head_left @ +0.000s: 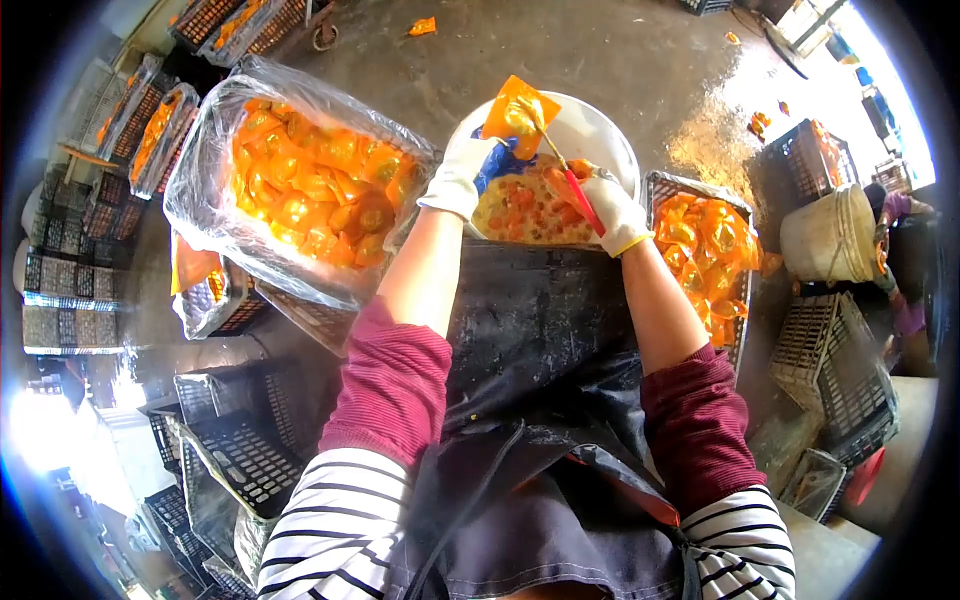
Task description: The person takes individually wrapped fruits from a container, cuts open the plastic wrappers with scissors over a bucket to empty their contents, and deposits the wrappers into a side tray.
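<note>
Left hand: the orange sheet (pixel 507 110) is being grasped near its lower edge by the gloved left hand (pixel 465 178); blue is being shown at the fingers, and their exact placement behind the sheet cannot be told.
Right hand: the red handle of a long, thin tool (pixel 583 205) is being gripped by the gloved right hand (pixel 614 210), with the fingers being closed around it.
Orange sheet: it is being held tilted above the white tub (pixel 597 122), its top corner overlapping the far rim from this view; its face is being met by the tool's metal end.
Tub: a chunky pale and orange-red mixture (pixel 525 212) is being contained in it, below both hands.
Left crate: a heap of glossy orange pieces (pixel 310 190) is being held in a crate lined with clear plastic (pixel 195 195), just beside the tub.
Right crate: more orange pieces are being held in a dark crate (pixel 690 185), near the right hand.
Clothing: maroon sleeve covers (pixel 388 375) and a dark apron (pixel 560 530) are being worn.
Right edge: another person (pixel 908 207) is being partly shown beside a pale bucket (pixel 820 238).
</note>
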Motion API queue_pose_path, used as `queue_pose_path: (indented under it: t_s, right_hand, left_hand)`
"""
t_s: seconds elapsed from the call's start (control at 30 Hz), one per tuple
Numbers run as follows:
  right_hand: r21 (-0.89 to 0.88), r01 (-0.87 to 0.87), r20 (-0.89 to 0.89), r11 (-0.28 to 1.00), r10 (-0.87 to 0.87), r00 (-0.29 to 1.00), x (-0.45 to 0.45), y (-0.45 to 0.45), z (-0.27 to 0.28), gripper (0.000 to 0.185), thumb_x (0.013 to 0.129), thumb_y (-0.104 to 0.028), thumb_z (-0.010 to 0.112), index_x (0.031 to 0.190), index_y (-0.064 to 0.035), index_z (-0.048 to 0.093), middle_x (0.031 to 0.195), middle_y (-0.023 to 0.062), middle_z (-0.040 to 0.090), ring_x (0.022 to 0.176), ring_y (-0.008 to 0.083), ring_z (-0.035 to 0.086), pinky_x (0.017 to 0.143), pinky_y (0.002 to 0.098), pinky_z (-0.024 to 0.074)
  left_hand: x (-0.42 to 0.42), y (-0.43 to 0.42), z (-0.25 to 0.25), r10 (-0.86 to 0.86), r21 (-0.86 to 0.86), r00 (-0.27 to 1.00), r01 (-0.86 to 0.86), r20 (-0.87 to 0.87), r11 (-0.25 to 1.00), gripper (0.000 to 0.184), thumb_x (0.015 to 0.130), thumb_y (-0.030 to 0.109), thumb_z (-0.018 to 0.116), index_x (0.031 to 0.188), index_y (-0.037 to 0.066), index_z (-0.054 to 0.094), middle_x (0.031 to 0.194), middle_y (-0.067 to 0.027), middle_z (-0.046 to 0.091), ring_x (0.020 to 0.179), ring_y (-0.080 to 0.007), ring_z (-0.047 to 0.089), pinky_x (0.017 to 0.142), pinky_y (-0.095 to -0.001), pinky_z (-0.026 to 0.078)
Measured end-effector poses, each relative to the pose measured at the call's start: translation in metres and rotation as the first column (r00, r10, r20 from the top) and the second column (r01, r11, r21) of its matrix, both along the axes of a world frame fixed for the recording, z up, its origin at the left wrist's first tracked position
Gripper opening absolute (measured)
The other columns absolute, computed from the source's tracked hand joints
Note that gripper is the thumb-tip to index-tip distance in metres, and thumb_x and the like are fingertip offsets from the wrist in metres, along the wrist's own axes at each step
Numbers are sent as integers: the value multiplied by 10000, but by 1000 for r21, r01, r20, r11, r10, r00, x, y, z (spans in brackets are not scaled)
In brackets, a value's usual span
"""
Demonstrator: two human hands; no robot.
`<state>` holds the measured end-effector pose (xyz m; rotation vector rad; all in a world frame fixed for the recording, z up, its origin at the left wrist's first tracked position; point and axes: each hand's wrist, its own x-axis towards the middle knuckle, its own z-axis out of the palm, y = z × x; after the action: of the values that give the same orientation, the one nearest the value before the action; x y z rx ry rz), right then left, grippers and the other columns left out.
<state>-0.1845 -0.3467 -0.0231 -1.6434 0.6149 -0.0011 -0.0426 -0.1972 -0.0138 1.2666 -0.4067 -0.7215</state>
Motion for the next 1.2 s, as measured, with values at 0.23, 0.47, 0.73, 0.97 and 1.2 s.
queue_pose_path:
  t_s: [0.23,0.47,0.73,0.97,1.2]
  right_hand:
    - [44,-32,123,999,26,992,4,-1,-14,200,877,-211,646,978,-39,641,820,-12,596,725,65,511,626,213,389]
    - [143,34,-77,989,-23,997,-5,9,20,218,862,-212,634,976,-26,644,799,10,598,750,74,523,647,224,405]
    - [-73,-27,134,997,36,990,9,3,-21,294,834,-303,684,1001,-64,648,801,66,633,693,126,564,585,293,428]
    - [76,-16,-2,997,16,1000,-1,9,12,309,839,-270,694,1048,-53,627,797,38,625,663,118,547,576,286,425]
    - [22,-78,101,997,75,992,0,6,3,362,833,-305,709,1079,-58,614,808,45,625,690,118,542,598,283,431]
  left_hand:
    - [14,-16,-29,56,-5,952,-58,301,998,466,788,-16,642,1240,34,541,1126,-127,621,964,-231,630,739,-323,572]
    - [2,-13,-16,24,-152,995,-39,-96,988,495,823,11,649,1287,77,488,1125,-124,593,999,-277,612,722,-439,586]
    - [-6,-15,-18,74,48,937,-61,-342,997,413,825,12,635,1217,-9,507,942,-161,643,755,-283,668,687,-376,596]
    - [-4,-13,-14,53,-34,982,-60,-180,998,370,851,49,599,1210,3,521,954,-177,648,763,-299,675,689,-406,594]
    - [0,-5,-17,84,128,912,-35,-402,991,310,867,58,581,1145,-65,520,860,-190,647,626,-291,668,556,-340,600]
